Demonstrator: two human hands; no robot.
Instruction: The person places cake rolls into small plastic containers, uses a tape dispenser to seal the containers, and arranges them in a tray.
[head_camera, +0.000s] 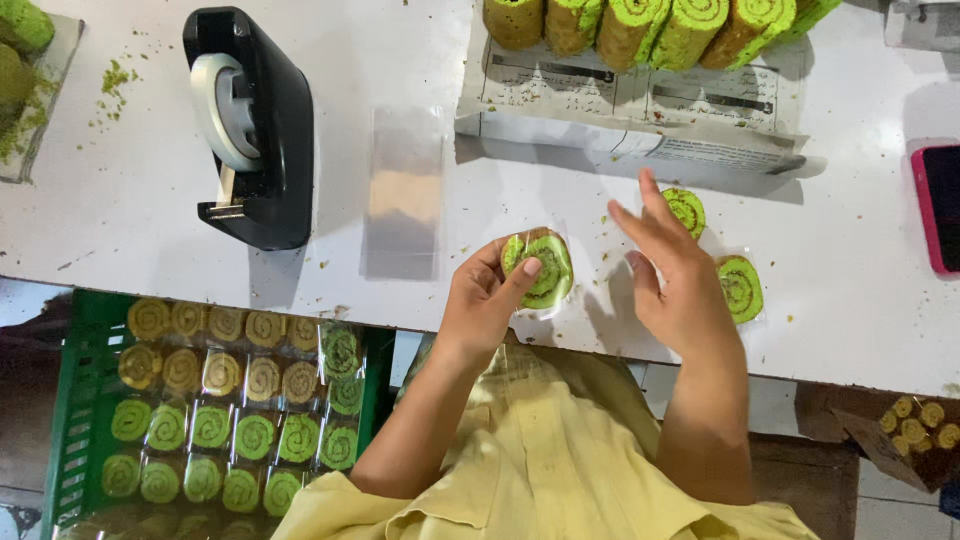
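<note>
My left hand (487, 292) holds a green and brown swirl roll-cake slice in a clear wrapper (541, 268), thumb pressed on its face, just above the white table's front edge. My right hand (672, 268) is beside it with fingers spread and holds nothing. Two more wrapped slices lie on the table by my right hand: one (686, 210) past the fingertips, one (741, 288) to its right.
A black tape dispenser (252, 130) stands at the left. A stack of clear plastic sleeves (404, 190) lies mid-table. Several uncut green rolls (655, 28) rest on newspaper (640, 110) at the back. A green crate (80, 400) of wrapped slices sits below. A pink phone (940, 205) lies right.
</note>
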